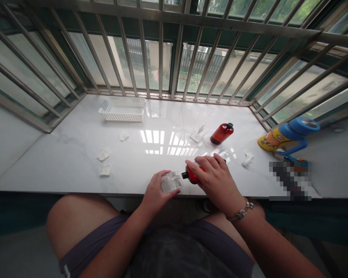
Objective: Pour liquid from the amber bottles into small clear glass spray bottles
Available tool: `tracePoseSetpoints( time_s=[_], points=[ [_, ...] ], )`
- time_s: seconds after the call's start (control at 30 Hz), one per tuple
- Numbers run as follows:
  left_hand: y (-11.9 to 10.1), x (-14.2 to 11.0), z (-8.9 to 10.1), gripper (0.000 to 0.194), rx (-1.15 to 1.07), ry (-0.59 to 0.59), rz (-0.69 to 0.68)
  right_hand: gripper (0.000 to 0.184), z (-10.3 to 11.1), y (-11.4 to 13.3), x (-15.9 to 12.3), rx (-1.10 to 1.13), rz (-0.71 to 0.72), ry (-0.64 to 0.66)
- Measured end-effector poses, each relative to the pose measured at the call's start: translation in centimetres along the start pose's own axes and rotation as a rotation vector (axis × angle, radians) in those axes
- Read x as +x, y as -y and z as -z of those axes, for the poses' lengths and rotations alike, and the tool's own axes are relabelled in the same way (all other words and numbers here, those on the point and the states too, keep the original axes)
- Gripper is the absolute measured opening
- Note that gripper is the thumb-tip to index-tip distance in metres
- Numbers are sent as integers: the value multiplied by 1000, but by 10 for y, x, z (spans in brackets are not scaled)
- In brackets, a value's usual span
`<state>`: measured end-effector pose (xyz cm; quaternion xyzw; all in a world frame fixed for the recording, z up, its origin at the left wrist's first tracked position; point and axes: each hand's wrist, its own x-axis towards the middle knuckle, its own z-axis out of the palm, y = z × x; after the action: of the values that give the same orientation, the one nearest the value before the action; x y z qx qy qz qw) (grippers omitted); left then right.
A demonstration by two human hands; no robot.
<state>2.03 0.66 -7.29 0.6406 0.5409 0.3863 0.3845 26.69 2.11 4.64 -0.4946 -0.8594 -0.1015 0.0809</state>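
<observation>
Near the front edge of the white counter, my left hand (158, 193) is closed around a small clear container (171, 182), tilted with its mouth to the right. My right hand (214, 179) grips a red bottle (193, 174) lying nearly sideways. The bottle's dark neck points left, right at the container's mouth; whether they touch I cannot tell. Most of the bottle is hidden under my fingers. Farther back stands a second red bottle (222, 133) with a black cap. Beside it sits a small clear plastic piece (199, 133).
A white perforated basket (121, 111) stands at the back left. Crumpled white tissues (103, 155) lie at the left, and another tissue (247, 160) at the right. A blue and yellow tumbler (287, 133) stands far right beside a blurred-out item (290, 180). Metal bars (161, 58) line the windows.
</observation>
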Motion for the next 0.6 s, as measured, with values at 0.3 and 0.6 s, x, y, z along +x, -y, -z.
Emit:
tracePoseSetpoints(
  time_s=[0.3,0.6],
  points=[
    [2,0,0,71,3,7,11,56,1,-1,1,-9,4,-7],
    [2,1,0,71,1,8,12,54,0,-1,1,-19,7,-18]
  ],
)
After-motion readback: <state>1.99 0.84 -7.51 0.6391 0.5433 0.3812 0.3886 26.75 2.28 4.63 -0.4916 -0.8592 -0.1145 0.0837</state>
